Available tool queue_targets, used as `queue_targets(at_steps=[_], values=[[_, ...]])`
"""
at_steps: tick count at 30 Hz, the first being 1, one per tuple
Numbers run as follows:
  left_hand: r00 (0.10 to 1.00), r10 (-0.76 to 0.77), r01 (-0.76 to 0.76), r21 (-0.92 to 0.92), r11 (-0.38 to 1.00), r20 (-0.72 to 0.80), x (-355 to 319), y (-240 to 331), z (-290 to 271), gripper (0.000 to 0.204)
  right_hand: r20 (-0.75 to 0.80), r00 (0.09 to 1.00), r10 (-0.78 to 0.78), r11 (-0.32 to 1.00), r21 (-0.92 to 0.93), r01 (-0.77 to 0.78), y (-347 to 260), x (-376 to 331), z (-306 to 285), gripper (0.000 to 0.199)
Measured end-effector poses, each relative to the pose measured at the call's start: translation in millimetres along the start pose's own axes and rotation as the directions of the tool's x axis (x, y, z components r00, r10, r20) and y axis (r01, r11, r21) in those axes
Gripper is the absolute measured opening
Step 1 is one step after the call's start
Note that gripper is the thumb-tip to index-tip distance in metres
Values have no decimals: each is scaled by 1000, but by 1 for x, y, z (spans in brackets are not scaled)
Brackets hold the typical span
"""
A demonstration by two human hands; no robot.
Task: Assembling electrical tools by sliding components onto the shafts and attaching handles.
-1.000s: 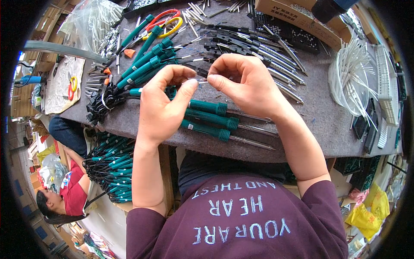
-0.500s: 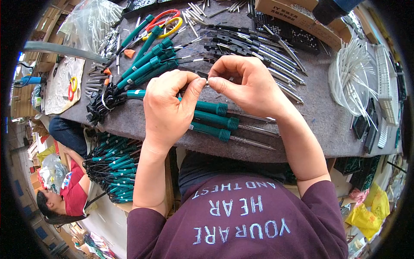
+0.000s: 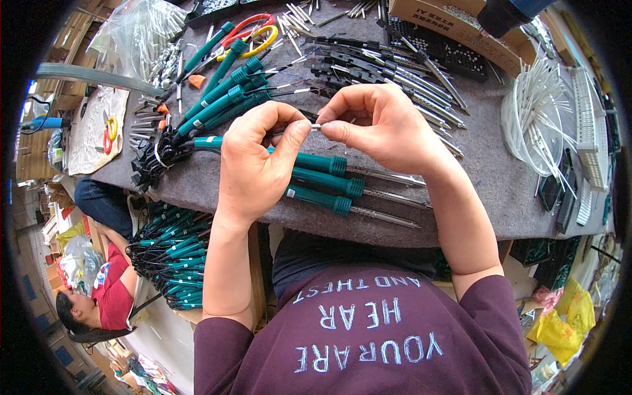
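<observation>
My left hand (image 3: 260,164) and my right hand (image 3: 382,125) meet above the grey felt table (image 3: 474,197). Together they pinch a small thin white part (image 3: 315,126) between fingertips. Right under my hands lie three green-handled soldering irons (image 3: 329,181) with metal shafts pointing right. Their black cords run left to a bundle of plugs (image 3: 155,158).
More green soldering irons (image 3: 224,99) lie at the back left, black metal-tipped parts (image 3: 388,66) at the back middle. White ties (image 3: 536,118) lie in a clear bag on the right. A cardboard box (image 3: 454,29) stands behind. Finished irons (image 3: 174,253) hang below left, near a seated person (image 3: 99,303).
My left hand has risen and moved right toward my right hand, so the fingertips of both now meet on the small white part.
</observation>
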State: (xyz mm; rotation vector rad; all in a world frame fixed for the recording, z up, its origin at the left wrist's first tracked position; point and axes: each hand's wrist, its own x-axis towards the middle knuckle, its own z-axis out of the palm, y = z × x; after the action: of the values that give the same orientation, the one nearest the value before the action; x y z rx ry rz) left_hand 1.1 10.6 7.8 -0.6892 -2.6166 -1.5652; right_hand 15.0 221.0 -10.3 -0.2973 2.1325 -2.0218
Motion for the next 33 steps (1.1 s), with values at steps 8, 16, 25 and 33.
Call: queue_targets(at_steps=[8,16,25,33], values=[[996,64,-73,179,981,55,3,1,-2,13,70,995,75,997,25,-77,-1,0,-2,20],[994,-61,52,97,994,87,5,8,-14,10,126,980,154,988,-17,-153,1,-1,-8,35],[990,-128,116,164,980,62,3,12,-11,10,114,977,181,983,-40,-178,2,-1,-5,29],[1000,-19,21,93,995,-18,5,13,-8,7,147,974,172,985,-60,-164,1,-1,-5,28]])
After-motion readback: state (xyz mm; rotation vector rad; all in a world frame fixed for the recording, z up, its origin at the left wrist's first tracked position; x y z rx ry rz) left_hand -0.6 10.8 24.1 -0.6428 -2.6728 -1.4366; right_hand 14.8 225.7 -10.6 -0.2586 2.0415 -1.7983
